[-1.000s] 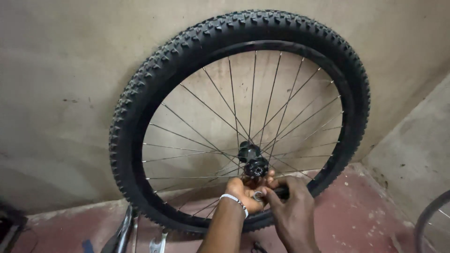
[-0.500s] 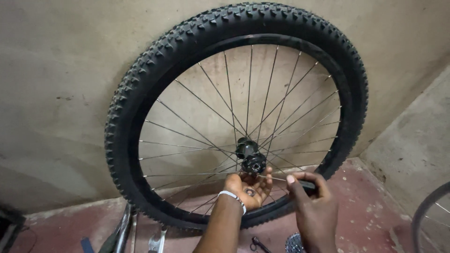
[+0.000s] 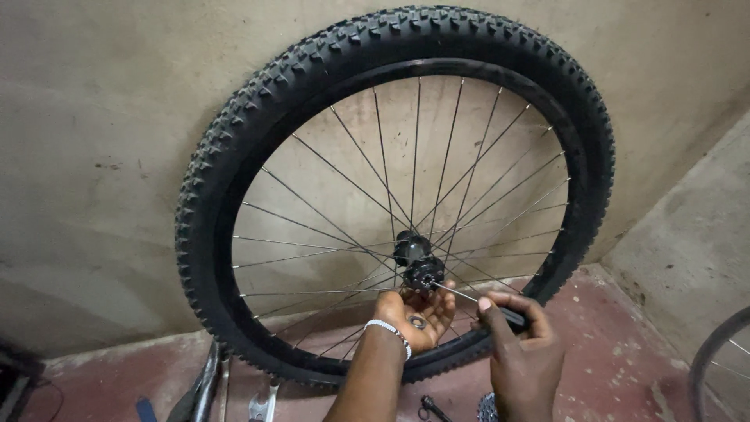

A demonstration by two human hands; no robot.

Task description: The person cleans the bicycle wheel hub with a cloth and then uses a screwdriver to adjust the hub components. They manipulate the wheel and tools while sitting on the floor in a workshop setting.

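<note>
A bicycle wheel with a knobby black tyre (image 3: pixel 258 109) leans upright against the wall. Its black hub (image 3: pixel 418 262) sits at the centre of the thin spokes. My left hand (image 3: pixel 418 319) is cupped palm-up just below the hub, with a small metal ring (image 3: pixel 417 321) lying in the palm; a beaded bracelet is on that wrist. My right hand (image 3: pixel 519 344) grips a slim tool with a black handle (image 3: pixel 512 316); its thin metal shaft points left into the end of the hub.
A reddish floor (image 3: pixel 625 344) meets the plaster wall behind the wheel. A cassette of sprockets (image 3: pixel 488 408) and a small dark tool (image 3: pixel 432 408) lie on the floor below my hands. Bike frame parts (image 3: pixel 205 387) stand at lower left. Another wheel's rim (image 3: pixel 715 367) shows at right.
My right hand drew back from the hub to the right, then returned holding the slim tool with its shaft at the hub. My left hand turned palm-up under the hub.
</note>
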